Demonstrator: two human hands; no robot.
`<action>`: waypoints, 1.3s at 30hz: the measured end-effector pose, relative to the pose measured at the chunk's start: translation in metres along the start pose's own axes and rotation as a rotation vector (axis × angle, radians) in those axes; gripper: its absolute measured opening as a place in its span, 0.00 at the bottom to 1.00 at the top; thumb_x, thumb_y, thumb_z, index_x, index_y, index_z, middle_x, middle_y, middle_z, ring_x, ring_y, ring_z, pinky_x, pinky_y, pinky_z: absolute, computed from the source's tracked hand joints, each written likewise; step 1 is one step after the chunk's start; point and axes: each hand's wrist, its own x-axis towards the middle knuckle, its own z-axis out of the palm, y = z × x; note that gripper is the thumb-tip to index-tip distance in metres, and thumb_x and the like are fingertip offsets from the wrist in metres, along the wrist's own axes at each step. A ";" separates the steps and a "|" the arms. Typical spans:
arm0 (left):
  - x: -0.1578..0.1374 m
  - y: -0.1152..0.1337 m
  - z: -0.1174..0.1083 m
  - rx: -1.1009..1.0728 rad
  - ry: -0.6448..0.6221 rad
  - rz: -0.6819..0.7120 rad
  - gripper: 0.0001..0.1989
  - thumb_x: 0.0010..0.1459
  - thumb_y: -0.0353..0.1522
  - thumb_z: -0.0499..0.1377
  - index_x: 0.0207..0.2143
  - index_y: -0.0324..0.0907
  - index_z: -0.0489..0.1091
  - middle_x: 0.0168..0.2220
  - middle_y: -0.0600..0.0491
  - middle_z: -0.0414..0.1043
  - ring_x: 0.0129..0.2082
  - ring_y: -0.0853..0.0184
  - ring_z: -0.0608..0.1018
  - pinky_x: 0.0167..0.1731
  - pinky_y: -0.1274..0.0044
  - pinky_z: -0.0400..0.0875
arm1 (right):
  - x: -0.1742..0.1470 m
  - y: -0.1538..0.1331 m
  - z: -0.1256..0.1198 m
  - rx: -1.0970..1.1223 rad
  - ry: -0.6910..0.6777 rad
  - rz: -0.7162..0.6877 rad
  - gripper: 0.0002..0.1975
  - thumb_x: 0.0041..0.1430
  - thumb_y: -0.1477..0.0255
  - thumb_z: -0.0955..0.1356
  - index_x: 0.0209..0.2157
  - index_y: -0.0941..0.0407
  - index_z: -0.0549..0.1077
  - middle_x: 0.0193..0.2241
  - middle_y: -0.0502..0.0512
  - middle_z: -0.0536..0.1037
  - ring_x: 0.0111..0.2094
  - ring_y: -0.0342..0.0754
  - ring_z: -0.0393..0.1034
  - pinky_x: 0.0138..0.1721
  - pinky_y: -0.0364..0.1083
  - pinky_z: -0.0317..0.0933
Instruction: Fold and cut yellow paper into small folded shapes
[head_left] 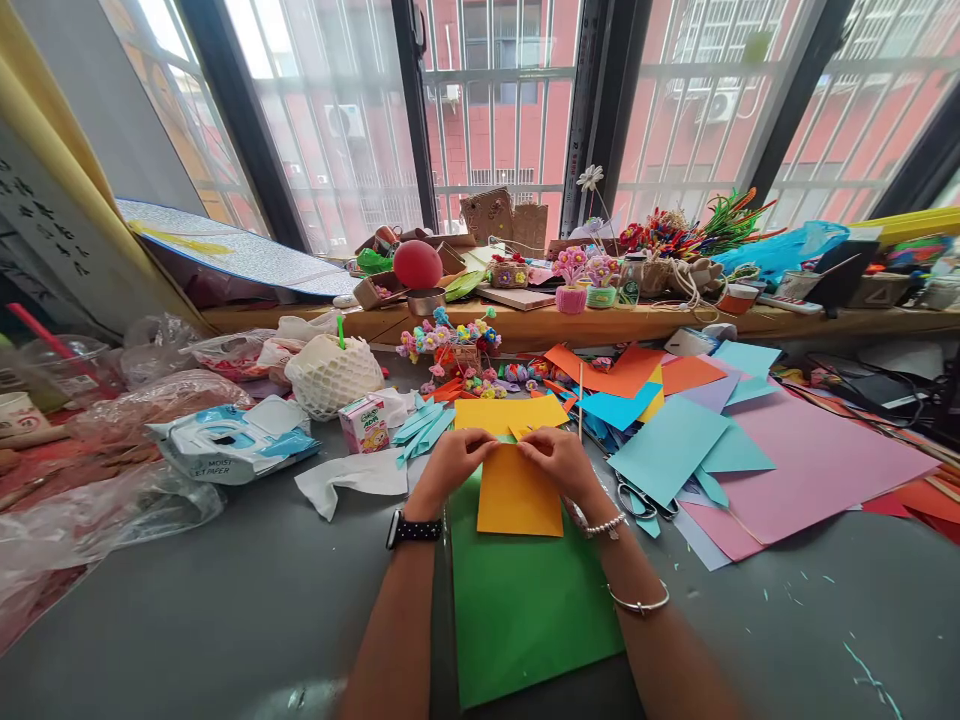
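Note:
A yellow-orange sheet of paper (520,495) is pinched along its top edge between the fingertips of both hands. My left hand (459,465) grips its upper left part, fingers closed. On the upper right part, my right hand (559,462) is closed in the same way, with a small pointed yellow piece by its fingers. Under the sheet lies a large green sheet of paper (532,620), flat on the grey table. Another yellow sheet (480,412) lies just beyond my hands. The fingertips partly hide the pinched edge.
Scissors (636,500) lie right of my hands beside light-blue paper (669,450) and a large pink sheet (832,460). To the left are a tissue (356,478), a wet-wipe pack (236,440) and a small pink box (364,424). Crochet flowers (454,345) stand beyond.

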 end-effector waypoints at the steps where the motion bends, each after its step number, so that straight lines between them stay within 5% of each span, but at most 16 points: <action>1: 0.000 -0.002 -0.002 -0.011 0.010 -0.010 0.13 0.50 0.37 0.51 0.26 0.38 0.70 0.26 0.52 0.73 0.26 0.69 0.72 0.26 0.80 0.63 | 0.000 0.001 -0.001 -0.001 0.006 0.008 0.07 0.49 0.72 0.64 0.25 0.59 0.73 0.26 0.55 0.75 0.28 0.45 0.67 0.29 0.42 0.58; 7: -0.002 -0.012 -0.012 -0.027 0.193 -0.130 0.13 0.50 0.37 0.52 0.26 0.37 0.69 0.24 0.51 0.73 0.25 0.68 0.74 0.28 0.78 0.65 | -0.001 0.006 -0.006 -0.013 0.056 0.055 0.07 0.49 0.73 0.64 0.25 0.59 0.73 0.27 0.57 0.75 0.28 0.46 0.68 0.29 0.42 0.58; 10: -0.001 -0.009 -0.009 -0.066 0.292 -0.077 0.13 0.50 0.37 0.51 0.29 0.38 0.70 0.29 0.50 0.73 0.30 0.68 0.74 0.30 0.79 0.66 | -0.002 0.004 -0.005 0.015 0.041 0.006 0.07 0.49 0.72 0.64 0.26 0.59 0.73 0.27 0.56 0.75 0.28 0.45 0.68 0.30 0.42 0.58; 17: 0.001 0.003 0.004 -0.001 0.007 0.039 0.11 0.50 0.36 0.52 0.26 0.39 0.71 0.27 0.52 0.74 0.28 0.69 0.73 0.28 0.80 0.64 | -0.002 -0.003 -0.001 0.046 -0.007 -0.026 0.08 0.49 0.71 0.63 0.25 0.58 0.73 0.26 0.55 0.75 0.28 0.45 0.68 0.30 0.42 0.59; 26: -0.002 -0.006 -0.007 0.004 0.028 -0.032 0.14 0.49 0.38 0.51 0.26 0.38 0.71 0.27 0.51 0.73 0.26 0.69 0.72 0.25 0.81 0.63 | -0.001 0.019 -0.016 0.051 0.215 0.255 0.11 0.49 0.69 0.62 0.25 0.60 0.72 0.25 0.57 0.76 0.27 0.48 0.69 0.29 0.44 0.61; 29: -0.002 -0.001 -0.005 -0.014 -0.011 -0.012 0.13 0.49 0.38 0.51 0.26 0.39 0.71 0.27 0.52 0.73 0.27 0.69 0.72 0.26 0.81 0.63 | -0.001 0.013 -0.013 0.141 0.195 0.168 0.11 0.49 0.67 0.62 0.27 0.60 0.72 0.27 0.57 0.76 0.29 0.47 0.69 0.30 0.43 0.61; 33: -0.002 0.005 -0.002 -0.049 -0.051 0.021 0.13 0.50 0.38 0.51 0.26 0.40 0.71 0.27 0.53 0.74 0.28 0.69 0.72 0.27 0.81 0.64 | -0.002 0.002 -0.004 0.162 -0.051 0.030 0.09 0.48 0.68 0.64 0.26 0.58 0.73 0.26 0.55 0.76 0.29 0.46 0.69 0.30 0.42 0.60; 39: -0.002 -0.005 -0.005 -0.088 0.045 -0.022 0.13 0.50 0.37 0.51 0.28 0.39 0.70 0.27 0.51 0.73 0.28 0.68 0.73 0.28 0.79 0.65 | -0.002 0.003 -0.005 0.119 -0.010 0.052 0.08 0.49 0.69 0.64 0.25 0.58 0.73 0.27 0.55 0.76 0.29 0.45 0.68 0.31 0.42 0.60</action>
